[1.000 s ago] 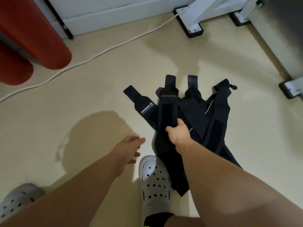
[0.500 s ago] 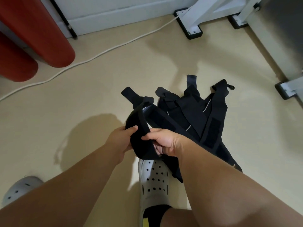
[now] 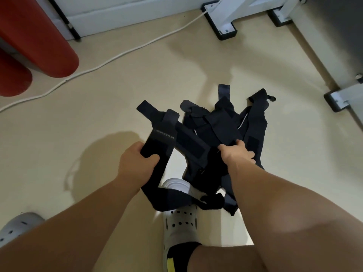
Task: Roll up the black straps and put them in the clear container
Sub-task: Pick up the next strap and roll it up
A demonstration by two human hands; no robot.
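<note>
Several black straps (image 3: 225, 124) lie in a loose pile on the beige floor. My left hand (image 3: 135, 163) grips one lettered black strap (image 3: 163, 138), lifted off the pile; its long tail hangs down and drapes over my white clog (image 3: 178, 218). My right hand (image 3: 237, 154) grasps another strap in the middle of the pile, fingers curled into the fabric. No clear container is in view.
A white cable (image 3: 110, 59) runs across the floor at the back. Red padded cylinders (image 3: 35, 42) stand at the upper left. White frame legs with black feet (image 3: 225, 30) are at the back and at the right (image 3: 337, 99). My other clog (image 3: 17, 226) shows at lower left.
Both hands held one strap together; now they have parted. The left hand keeps that strap, moved left and stretched out, while the right hand has gone to the pile and taken another.
</note>
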